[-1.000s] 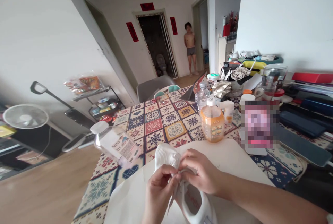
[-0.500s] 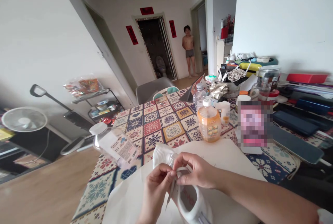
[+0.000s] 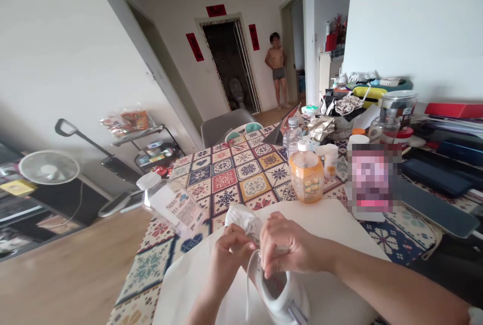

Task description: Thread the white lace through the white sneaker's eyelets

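Observation:
A white shoe [image 3: 292,297] lies on a white sheet [image 3: 181,285], its toe pointing away and its opening facing up toward me. At the shoe's left side, my left hand [image 3: 230,257] pinches a white shoelace [image 3: 248,290], whose end hangs down beside the shoe. My right hand [image 3: 287,244] is over the tongue and lacing area with its fingers curled together; what they grip is hidden behind them.
An orange-tinted bottle [image 3: 306,174] and a paper cup [image 3: 327,159] stand beyond the sheet. A clear plastic jar [image 3: 173,204] lies at left. Phones [image 3: 437,209] and clutter fill the right side. A person [image 3: 278,68] stands by the far doorway.
My right hand has lifted slightly and turned, its fingers curling over the laces. The lace at my left hand now hangs straighter. The view has shifted a little.

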The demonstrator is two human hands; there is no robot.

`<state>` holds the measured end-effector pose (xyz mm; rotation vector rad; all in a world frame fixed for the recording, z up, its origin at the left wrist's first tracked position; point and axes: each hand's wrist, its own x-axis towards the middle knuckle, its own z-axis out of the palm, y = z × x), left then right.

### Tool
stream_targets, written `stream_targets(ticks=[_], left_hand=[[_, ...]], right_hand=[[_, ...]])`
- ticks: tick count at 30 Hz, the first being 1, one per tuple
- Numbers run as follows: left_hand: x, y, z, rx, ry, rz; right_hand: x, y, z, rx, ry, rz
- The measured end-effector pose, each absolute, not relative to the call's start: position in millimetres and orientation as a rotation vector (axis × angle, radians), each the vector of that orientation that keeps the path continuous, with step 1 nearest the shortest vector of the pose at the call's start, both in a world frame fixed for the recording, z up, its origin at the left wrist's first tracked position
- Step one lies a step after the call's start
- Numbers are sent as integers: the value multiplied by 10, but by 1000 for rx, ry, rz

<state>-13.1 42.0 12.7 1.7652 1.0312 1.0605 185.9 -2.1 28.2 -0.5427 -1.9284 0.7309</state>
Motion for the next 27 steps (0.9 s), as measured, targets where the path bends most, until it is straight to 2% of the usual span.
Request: stream_targets(ticks=[10, 16, 20, 24, 27], left_hand=[[-82, 411, 194, 1997, 1175, 1085], [-145, 372, 232, 2066, 1083, 1050], [-182, 306, 318, 2211, 864, 796], [-180, 279, 316, 2232, 793, 748], [-173, 281, 279, 2219, 814, 741]], right_hand=[[1853, -37, 298, -480, -2031, 974], [1955, -29, 348, -775, -1983, 1044], [1976, -12, 360, -945, -2006, 1007], [1957, -13, 332, -864, -1923, 1027], [1954, -4, 264, -501, -1720, 1344]])
